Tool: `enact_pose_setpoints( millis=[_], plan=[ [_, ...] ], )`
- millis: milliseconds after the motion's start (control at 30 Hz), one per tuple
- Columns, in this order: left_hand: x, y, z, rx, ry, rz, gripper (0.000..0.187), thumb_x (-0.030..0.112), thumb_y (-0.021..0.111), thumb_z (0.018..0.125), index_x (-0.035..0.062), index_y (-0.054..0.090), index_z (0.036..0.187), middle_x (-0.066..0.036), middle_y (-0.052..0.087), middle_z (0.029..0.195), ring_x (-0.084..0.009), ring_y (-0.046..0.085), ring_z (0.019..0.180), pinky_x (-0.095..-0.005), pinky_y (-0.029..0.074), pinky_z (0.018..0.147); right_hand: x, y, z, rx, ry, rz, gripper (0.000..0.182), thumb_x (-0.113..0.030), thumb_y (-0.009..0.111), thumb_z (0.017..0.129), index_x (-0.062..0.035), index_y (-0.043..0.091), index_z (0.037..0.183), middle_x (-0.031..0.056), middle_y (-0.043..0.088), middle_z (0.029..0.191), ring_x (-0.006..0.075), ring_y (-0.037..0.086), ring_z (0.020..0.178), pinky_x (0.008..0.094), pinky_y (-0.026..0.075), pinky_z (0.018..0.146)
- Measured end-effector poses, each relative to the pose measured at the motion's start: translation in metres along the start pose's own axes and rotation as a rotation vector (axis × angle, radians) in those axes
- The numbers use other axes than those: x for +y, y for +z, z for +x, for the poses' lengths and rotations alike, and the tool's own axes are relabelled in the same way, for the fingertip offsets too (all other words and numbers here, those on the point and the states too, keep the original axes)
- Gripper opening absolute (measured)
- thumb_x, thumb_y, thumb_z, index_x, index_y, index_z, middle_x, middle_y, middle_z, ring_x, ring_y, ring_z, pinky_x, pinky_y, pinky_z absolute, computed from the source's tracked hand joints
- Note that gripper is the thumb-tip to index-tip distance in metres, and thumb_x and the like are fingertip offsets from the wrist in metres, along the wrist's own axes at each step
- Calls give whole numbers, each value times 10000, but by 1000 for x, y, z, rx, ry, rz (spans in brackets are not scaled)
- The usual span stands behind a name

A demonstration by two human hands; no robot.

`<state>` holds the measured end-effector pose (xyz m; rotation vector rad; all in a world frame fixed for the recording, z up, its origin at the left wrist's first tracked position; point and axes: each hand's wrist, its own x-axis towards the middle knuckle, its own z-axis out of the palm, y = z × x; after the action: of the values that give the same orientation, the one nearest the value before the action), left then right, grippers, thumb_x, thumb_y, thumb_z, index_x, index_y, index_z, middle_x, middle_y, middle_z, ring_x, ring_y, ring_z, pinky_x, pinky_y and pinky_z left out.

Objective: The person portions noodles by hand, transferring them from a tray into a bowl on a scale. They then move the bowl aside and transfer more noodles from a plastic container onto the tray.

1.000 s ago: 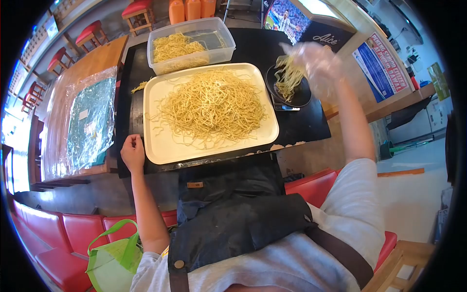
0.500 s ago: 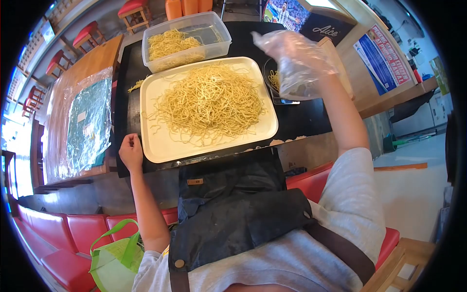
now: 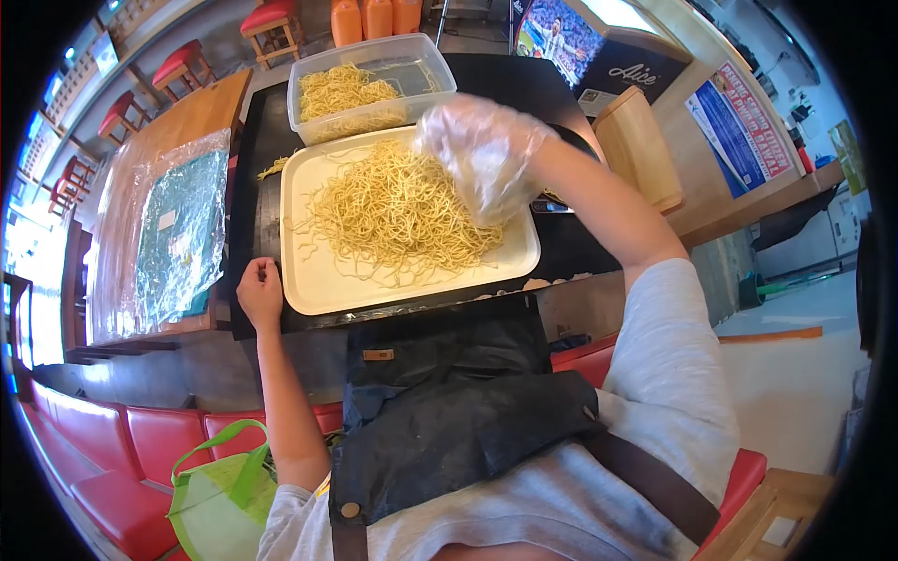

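Note:
A heap of yellow noodles [image 3: 398, 215] lies spread on a cream tray [image 3: 313, 294] on the black table. My right hand [image 3: 482, 150], in a loose clear plastic glove, is over the tray's upper right part, above or against the noodles. Motion blur and the baggy plastic hide its fingers. My left hand [image 3: 260, 292] is bare and curled closed at the table's left front edge, beside the tray, with nothing visible in it. Behind the tray stands a clear plastic tub [image 3: 426, 79] with more noodles in its left part. A dark round bowl [image 3: 571, 140] is mostly hidden behind my right forearm.
A few stray noodles [image 3: 273, 168] lie left of the tray. A wooden board [image 3: 639, 150] and a dark box [image 3: 636, 65] are on the right. On the left, a wooden table [image 3: 201, 112] carries a plastic-wrapped green item [image 3: 178, 224]. Red seats [image 3: 168, 439] are below.
My gloved right hand has swung left from above the dark bowl to over the noodles on the tray. My left hand stays at the table edge. The view has shifted slightly.

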<state>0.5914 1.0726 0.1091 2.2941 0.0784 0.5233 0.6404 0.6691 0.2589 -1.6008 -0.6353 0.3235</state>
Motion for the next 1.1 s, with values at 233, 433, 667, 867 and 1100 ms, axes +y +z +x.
enact_pose_setpoints(
  millis=[233, 433, 667, 867, 1100],
  plan=[
    [-3, 1, 1, 1, -1, 7, 151, 199, 613, 834, 57, 664, 848, -70, 627, 659, -171, 600, 594, -307, 460, 579, -86, -45, 16, 303, -146, -408, 243, -180, 718, 743, -76, 679, 959, 52, 667, 989, 137, 612, 880, 311, 496, 872],
    [3, -1, 0, -6, -25, 17, 154, 197, 612, 835, 52, 660, 845, -79, 627, 662, -174, 600, 595, -309, 461, 582, -165, -35, -5, 448, -266, -484, 223, -185, 706, 756, -67, 680, 944, 55, 668, 987, 147, 612, 897, 309, 487, 882],
    [2, 0, 2, -12, -8, 24, 157, 191, 609, 838, 42, 657, 849, -81, 627, 663, -172, 601, 598, -306, 461, 582, -198, -39, -16, 601, -304, -654, 204, -191, 694, 772, -57, 680, 927, 59, 669, 985, 159, 612, 918, 306, 475, 894],
    [1, 0, 0, -13, -21, 9, 160, 194, 611, 840, 44, 660, 865, -78, 633, 674, -172, 606, 604, -305, 464, 583, -219, -52, -51, 695, -296, -794, 193, -195, 682, 786, -48, 681, 912, 62, 671, 983, 169, 612, 935, 303, 465, 903],
    [1, -1, -1, -20, -24, -16, 156, 192, 611, 843, 46, 663, 866, -75, 634, 678, -173, 601, 596, -302, 461, 577, -185, -73, -111, 660, 61, -929, 187, -201, 669, 802, -38, 682, 894, 65, 672, 981, 181, 612, 956, 301, 454, 915]
  ],
)
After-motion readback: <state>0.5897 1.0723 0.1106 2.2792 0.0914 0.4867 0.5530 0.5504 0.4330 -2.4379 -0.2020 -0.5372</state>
